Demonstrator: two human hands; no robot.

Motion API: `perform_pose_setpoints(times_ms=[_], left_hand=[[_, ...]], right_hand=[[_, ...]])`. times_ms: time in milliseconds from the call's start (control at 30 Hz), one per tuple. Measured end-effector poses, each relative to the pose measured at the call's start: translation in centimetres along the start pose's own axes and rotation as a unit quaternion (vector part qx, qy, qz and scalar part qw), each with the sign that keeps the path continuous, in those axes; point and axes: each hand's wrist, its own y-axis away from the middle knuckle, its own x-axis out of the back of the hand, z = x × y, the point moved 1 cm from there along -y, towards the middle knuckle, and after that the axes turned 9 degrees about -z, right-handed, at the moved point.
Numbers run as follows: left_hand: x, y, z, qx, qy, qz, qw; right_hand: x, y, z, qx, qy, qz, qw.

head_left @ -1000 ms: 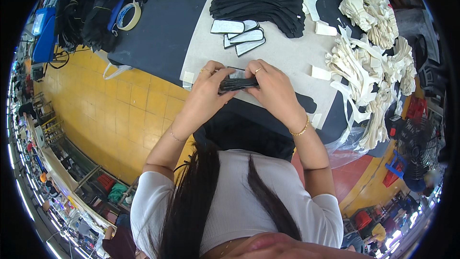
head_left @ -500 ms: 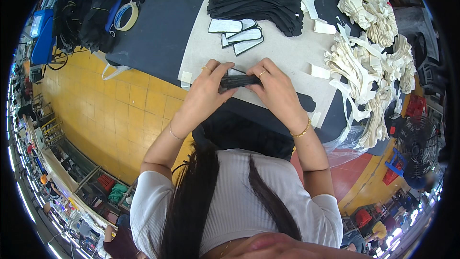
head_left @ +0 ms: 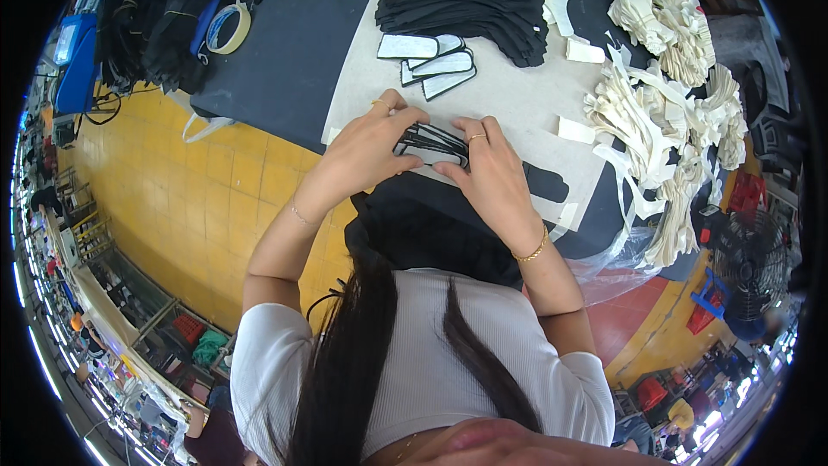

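A small stack of black fabric pieces (head_left: 435, 144) with pale faces is held over the pale board's near edge. My left hand (head_left: 373, 138) has its fingers and thumb closed on the stack's left end. At the right end, my right hand (head_left: 492, 164) grips the same stack between thumb and fingers. The layers are fanned, showing several dark edges with pale strips between. Just beyond lie several rounded black pieces with white facing (head_left: 440, 65), overlapping one another. A single black rounded piece (head_left: 547, 183) lies beside my right hand.
A fanned pile of black fabric strips (head_left: 466, 13) lies at the far side of the pale board (head_left: 358, 86). Bundles of cream fabric (head_left: 638, 112) crowd the right. At the left are a tape roll (head_left: 228, 28) and black bundles (head_left: 168, 34). A fan (head_left: 749, 259) stands right.
The stack has tilted and its layers have spread, showing more edges and pale faces. My right hand has shifted slightly nearer, its thumb now along the stack's near side.
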Motion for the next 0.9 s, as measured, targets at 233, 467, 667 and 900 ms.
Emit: perform_pose_setpoints(times_ms=[233, 467, 667, 900], left_hand=[[-0.4, 0.4, 1.4, -0.018, -0.008, 0.017, 1.000], [-0.9, 0.1, 0.9, -0.016, 0.009, 0.043, 0.999], [-1.3, -0.6, 1.0, -0.006, 0.056, 0.033, 0.998], [-1.2, -0.4, 0.6, -0.036, 0.073, 0.038, 0.996]], right_hand=[[0.6, -0.2, -0.1, 0.043, 0.027, -0.016, 0.999], [1.1, -0.9, 0.6, -0.019, -0.001, -0.010, 1.000], [0.8, -0.8, 0.6, 0.003, -0.086, -0.044, 0.995], [1.0, -0.6, 0.7, 0.064, -0.015, -0.026, 0.998]])
